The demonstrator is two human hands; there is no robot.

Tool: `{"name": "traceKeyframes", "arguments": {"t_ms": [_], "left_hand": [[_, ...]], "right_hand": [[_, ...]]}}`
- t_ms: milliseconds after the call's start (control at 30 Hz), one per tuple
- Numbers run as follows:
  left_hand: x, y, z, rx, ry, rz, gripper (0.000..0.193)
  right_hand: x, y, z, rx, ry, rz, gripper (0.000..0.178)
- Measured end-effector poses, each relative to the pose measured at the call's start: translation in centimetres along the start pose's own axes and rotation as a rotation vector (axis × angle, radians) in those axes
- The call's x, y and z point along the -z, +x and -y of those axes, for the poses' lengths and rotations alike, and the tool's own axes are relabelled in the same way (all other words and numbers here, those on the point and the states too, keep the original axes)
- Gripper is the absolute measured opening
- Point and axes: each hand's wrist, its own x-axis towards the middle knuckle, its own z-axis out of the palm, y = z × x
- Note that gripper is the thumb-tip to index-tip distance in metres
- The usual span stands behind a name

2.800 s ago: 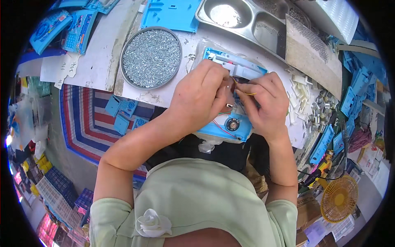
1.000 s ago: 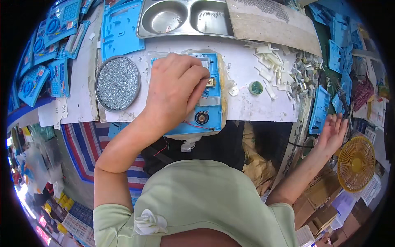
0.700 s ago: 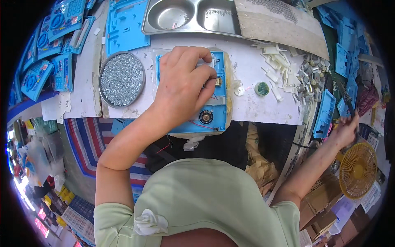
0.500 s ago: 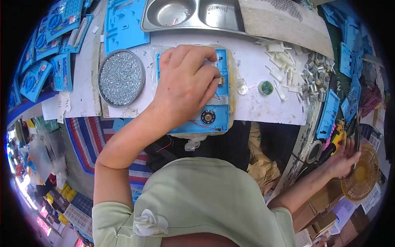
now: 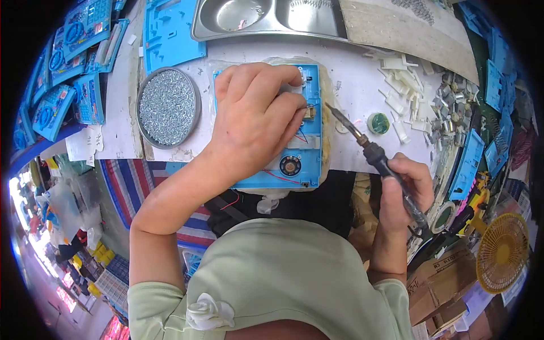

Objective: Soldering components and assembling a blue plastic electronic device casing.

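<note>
A blue plastic housing [image 5: 310, 153] lies in front of me on a pad wrapped in clear plastic. Inside it are a round black speaker [image 5: 290, 165], thin red and blue wires, and a small metal part [image 5: 309, 113]. My left hand [image 5: 258, 107] bends over the upper part of the housing, fingers closed and pinched together; what they hold is hidden beneath them. In my right hand [image 5: 405, 190] is a soldering iron [image 5: 375, 153], gripped by its dark handle. Its tip points up and left, just right of the housing and apart from it.
A round tray of small screws [image 5: 168, 107] stands left of the housing. To the right are a small green-filled tin [image 5: 378, 123], white plastic parts [image 5: 405, 85] and metal pieces [image 5: 453, 105]. A steel tray [image 5: 272, 34] sits behind. Blue housings pile up on both sides.
My right hand has come from the far right back toward the housing, now with the soldering iron in view. My left hand has stayed nearly still over the housing.
</note>
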Motion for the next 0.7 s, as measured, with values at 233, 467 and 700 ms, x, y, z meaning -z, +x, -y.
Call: {"name": "traceKeyframes", "arguments": {"t_ms": [233,467,700], "left_hand": [[0.1,0.0,0.1,-0.003,-0.010,0.010,0.027],[0.3,0.0,0.0,0.011,-0.010,0.015,0.027],[0.1,0.1,0.0,0.009,-0.014,0.004,0.026]], "right_hand": [[-0.5,-0.1,-1.2,0.091,-0.025,0.084,0.025],[-0.5,-0.1,-1.1,0.081,-0.029,0.084,0.026],[-0.5,-0.3,-1.3,0.101,-0.049,0.098,0.028]]}}
